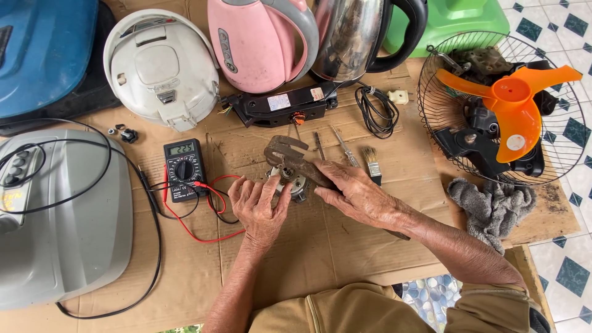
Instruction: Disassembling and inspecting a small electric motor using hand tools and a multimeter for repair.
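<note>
Small round metal motor [295,180] sat mid-cardboard, shiny and grey, left hand [259,206] held its side with fingers curled on it, right hand [357,197] gripped rusty pliers [290,157] at the motor's 12 o'clock, meter [184,168] at 9 o'clock

Cardboard sheet [345,240] bears multimeter [184,169], brush [372,164], kettles [262,43]
</note>
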